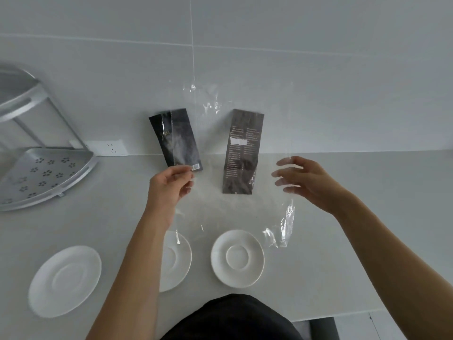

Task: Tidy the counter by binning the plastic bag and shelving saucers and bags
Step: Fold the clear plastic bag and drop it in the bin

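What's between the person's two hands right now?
In the head view, the clear plastic bag spans from left hand to right hand; the brown bag shows through it.

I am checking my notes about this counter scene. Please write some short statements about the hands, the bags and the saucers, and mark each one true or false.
1. The left hand pinches an edge of the clear plastic bag. True.
2. The right hand is closed in a tight fist. False: its fingers are spread open against the plastic bag.
3. Three white saucers lie on the counter. True.
4. The two dark bags already lie on the metal shelf. False: they stand by the wall, and the shelf tray holds nothing.
5. The saucers are stacked. False: they lie side by side.
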